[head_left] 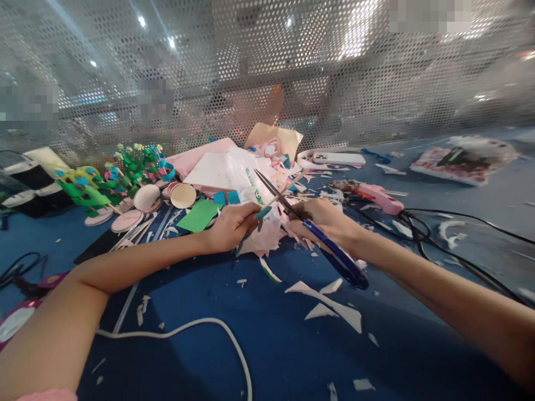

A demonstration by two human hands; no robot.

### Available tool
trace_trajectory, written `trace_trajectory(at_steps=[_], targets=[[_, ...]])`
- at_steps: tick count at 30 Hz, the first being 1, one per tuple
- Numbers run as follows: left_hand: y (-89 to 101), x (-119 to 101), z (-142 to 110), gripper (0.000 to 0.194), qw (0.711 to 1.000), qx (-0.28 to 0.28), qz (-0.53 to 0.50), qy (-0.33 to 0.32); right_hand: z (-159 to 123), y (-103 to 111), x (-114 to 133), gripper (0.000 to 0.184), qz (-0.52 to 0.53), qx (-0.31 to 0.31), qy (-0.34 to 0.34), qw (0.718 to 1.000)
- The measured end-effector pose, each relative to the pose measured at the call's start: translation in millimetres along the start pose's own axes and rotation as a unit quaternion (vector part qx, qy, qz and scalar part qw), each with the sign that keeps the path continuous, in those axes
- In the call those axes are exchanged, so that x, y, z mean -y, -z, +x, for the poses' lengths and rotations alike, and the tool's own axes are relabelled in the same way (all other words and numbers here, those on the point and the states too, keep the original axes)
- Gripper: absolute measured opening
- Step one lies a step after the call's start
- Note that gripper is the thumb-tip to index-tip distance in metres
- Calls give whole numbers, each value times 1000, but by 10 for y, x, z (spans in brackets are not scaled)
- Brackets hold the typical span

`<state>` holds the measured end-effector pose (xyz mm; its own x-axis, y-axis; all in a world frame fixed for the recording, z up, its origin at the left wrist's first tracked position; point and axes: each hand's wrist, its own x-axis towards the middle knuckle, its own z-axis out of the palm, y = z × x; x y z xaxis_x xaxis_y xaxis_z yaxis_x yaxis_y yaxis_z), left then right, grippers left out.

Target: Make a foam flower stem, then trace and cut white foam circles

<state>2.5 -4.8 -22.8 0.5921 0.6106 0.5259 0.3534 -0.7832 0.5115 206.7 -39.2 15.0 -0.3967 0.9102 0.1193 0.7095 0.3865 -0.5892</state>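
Note:
Near the middle of the head view, my left hand (232, 227) is closed in a pinch on a thin wooden stick (271, 203). A dark green paper strip (263, 213) sits at the stick's near end, by my fingertips. My right hand (321, 220) grips a pair of scissors (334, 250) with blue handles. The scissors' dark blades point up and left and cross the stick; whether they touch it I cannot tell. Beneath both hands lies a crumpled clear plastic bag (251, 184) with green print, among pale paper scraps.
At left stand several paper plants (94, 196) on round bases. A green paper square (200, 215) lies beside my left hand. A pink glue gun (382, 199) with a black cord and a white phone (338, 159) are at right. A white cable (200, 321) curves in front.

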Motion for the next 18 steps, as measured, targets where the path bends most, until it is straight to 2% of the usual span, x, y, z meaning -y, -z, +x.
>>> trace_trajectory(at_steps=[12, 16, 18], targets=[[40, 28, 6, 20, 996, -11, 69, -49, 17, 32, 35, 22, 77, 20, -18, 997], [35, 14, 13, 22, 996, -17, 83, -35, 15, 52, 57, 27, 117, 60, -22, 991], [29, 12, 17, 24, 996, -19, 80, -22, 0, 51, 87, 27, 81, 42, -10, 996]])
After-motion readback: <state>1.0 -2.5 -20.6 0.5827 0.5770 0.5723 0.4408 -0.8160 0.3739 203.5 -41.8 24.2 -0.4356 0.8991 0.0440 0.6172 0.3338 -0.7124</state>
